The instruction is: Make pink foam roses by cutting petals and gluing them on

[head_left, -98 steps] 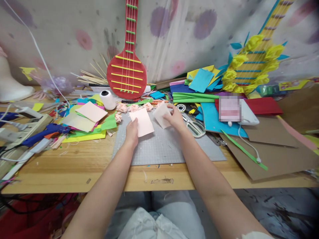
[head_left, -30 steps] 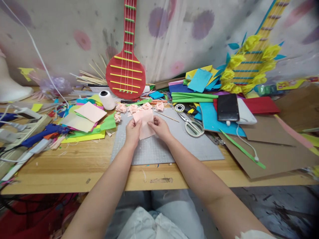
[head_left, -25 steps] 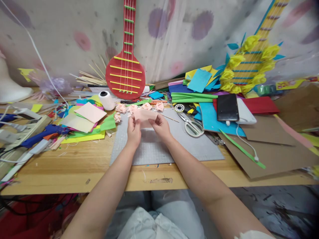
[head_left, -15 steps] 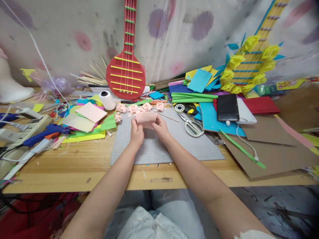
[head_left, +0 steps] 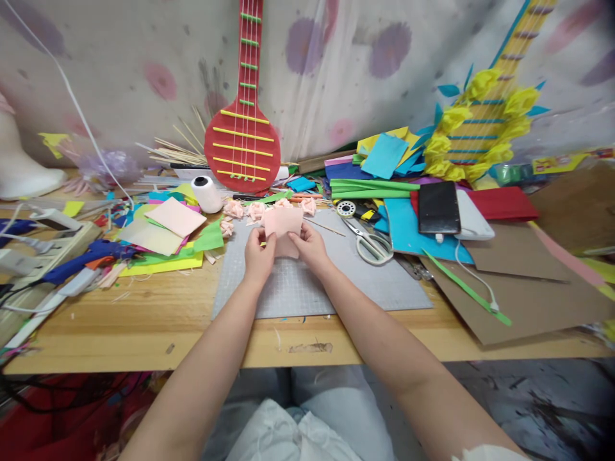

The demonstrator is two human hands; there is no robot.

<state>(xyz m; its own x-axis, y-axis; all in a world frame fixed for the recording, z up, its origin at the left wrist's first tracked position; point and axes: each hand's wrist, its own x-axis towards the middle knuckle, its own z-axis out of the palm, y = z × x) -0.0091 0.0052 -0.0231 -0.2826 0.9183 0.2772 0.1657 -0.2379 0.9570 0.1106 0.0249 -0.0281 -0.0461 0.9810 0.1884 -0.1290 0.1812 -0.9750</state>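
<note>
Between my two hands, a pale pink sheet of paper (head_left: 284,224) is held up above the grey cutting mat (head_left: 327,288). My left hand (head_left: 260,256) pinches its left edge, thumb in front. On the opposite edge, my right hand (head_left: 310,246) grips it the same way, with the fingers mostly behind the paper. Several pink paper flowers (head_left: 234,209) lie along the back of the mat, some partly covered by the sheet. Scissors (head_left: 372,246) with pale handles rest to the right of my right hand.
A red paper lute (head_left: 243,150) leans at the back beside a white thread spool (head_left: 207,194). Stacked coloured papers (head_left: 166,224) and a blue glue gun (head_left: 91,256) lie left. Rightward are a phone (head_left: 439,208), brown cardboard (head_left: 519,294) and a yellow-flowered lute (head_left: 473,128).
The pink paper, curled over and foreshortened before, now stands flatter and shows its full face. My left hand has shifted slightly left and down.
</note>
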